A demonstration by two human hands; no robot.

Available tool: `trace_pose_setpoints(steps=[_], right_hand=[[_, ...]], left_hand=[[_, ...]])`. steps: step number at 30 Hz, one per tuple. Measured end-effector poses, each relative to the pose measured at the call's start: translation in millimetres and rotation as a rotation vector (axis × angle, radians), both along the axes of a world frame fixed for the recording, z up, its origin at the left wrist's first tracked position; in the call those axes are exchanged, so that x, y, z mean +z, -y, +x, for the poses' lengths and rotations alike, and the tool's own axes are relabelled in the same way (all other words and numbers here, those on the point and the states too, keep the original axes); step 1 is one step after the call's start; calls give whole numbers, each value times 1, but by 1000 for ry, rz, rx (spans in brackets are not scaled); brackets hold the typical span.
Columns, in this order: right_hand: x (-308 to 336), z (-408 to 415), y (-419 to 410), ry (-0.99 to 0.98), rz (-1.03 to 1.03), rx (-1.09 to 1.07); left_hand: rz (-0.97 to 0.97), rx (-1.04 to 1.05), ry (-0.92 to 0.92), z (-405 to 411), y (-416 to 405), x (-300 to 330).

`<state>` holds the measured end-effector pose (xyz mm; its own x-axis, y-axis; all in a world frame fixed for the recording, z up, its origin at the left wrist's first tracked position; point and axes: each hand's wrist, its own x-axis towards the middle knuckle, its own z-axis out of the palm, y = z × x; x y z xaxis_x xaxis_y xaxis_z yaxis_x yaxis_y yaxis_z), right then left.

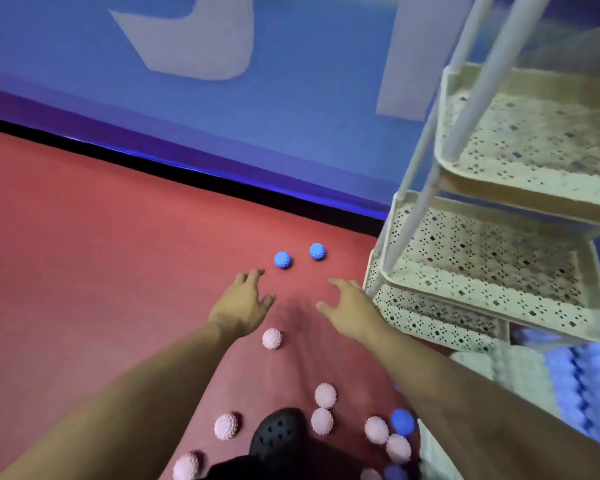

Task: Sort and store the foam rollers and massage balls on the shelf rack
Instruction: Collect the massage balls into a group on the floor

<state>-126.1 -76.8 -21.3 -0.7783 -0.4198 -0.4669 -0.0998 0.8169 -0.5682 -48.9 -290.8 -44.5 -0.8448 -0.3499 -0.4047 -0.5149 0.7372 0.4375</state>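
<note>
Both hands reach forward over the red floor (pixel 84 237) toward two blue balls (pixel 283 260) that lie just ahead of the fingertips. The left hand (pixel 243 306) is the nearer one: the left ball sits just beyond its fingers (pixel 253 276), a little to the right. The second blue ball (pixel 317 251) lies further ahead of the right hand (pixel 352 303), which is near the shelf rack (pixel 413 202) (its shelves look bare from here). A ball has no long axis, so any approach works. The fingers of both hands are spread and relaxed, holding nothing and touching nothing. Pink balls (pixel 272 338) lie behind the hands, between the arms and near a black shoe (pixel 278 434).
</note>
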Motion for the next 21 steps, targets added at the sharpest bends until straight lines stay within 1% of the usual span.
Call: trace_pose_setpoints(steps=[3,6,9,12,14,17,19,21], right_hand=[[-68,-46,40,34,22,28],[-124,-92,65,-39,64,68],[-160,-132,83,-123,125,118],[-185,-155,94,-117,155,125],[-198,-157,95,-121,195,109],[-209,-146,93,-167,260,9],[-212,-135,93,-156,199,-43],[-214,-121,93,-178,83,-90]], left_hand=[[-36,-81,-26,-44,31,-62],[-78,-172,-78,-87,53,-115],[-101,-241,-136,-126,63,-157],[-54,-268,-24,-143,61,-184],[-27,-218,-31,-141,57,-195],[-63,-90,-78,-127,50,-198],[-57,-25,-84,-115,47,-197],[-32,15,-110,-101,46,-198]])
